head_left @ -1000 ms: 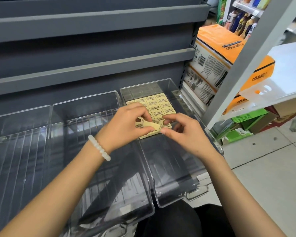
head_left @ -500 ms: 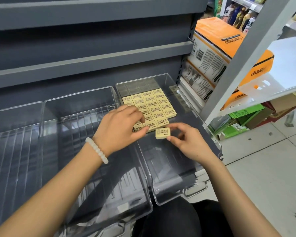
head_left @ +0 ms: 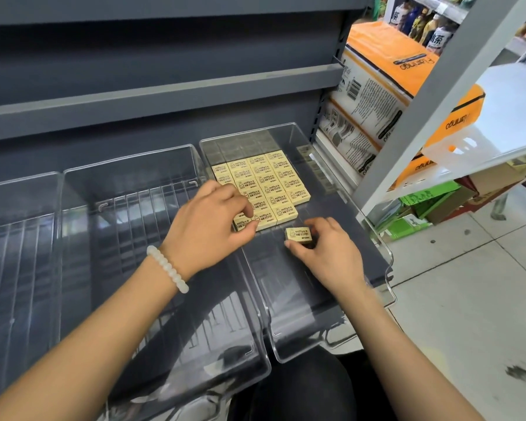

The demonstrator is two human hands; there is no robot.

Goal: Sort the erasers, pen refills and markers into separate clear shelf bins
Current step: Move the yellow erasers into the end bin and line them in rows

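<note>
Reaching into the right clear bin point(head_left: 374, 238), the person has both hands down among the yellow erasers point(head_left: 268, 180). These erasers lie flat in neat rows at the back half of that bin, side by side and touching, each with a little bunny and the word "miffy" printed on top. The right hand point(head_left: 328, 253) pinches one loose eraser point(head_left: 298, 233) between its thumb and bent fingers; this eraser sits just in front of the rows, a little apart from them, near the bin floor. I cannot tell if it is touching the floor or not. The left hand point(head_left: 207, 226) has its fingers curled down onto the front row, and its thumb and first finger pinch the eraser at the front left corner point(head_left: 243, 223). A white bead bracelet point(head_left: 167, 268) goes round the left wrist. Next to this bin, on its left, stands the middle clear bin point(head_left: 128, 183), and the left clear bin point(head_left: 19, 208) is beside that; I see only the wire shelf through them. Off to the right, orange and white boxes point(head_left: 386, 86) are stacked behind a slanted grey post point(head_left: 431, 98), with green boxes point(head_left: 419, 208) down near the pale tiled floor point(head_left: 468, 299).
</note>
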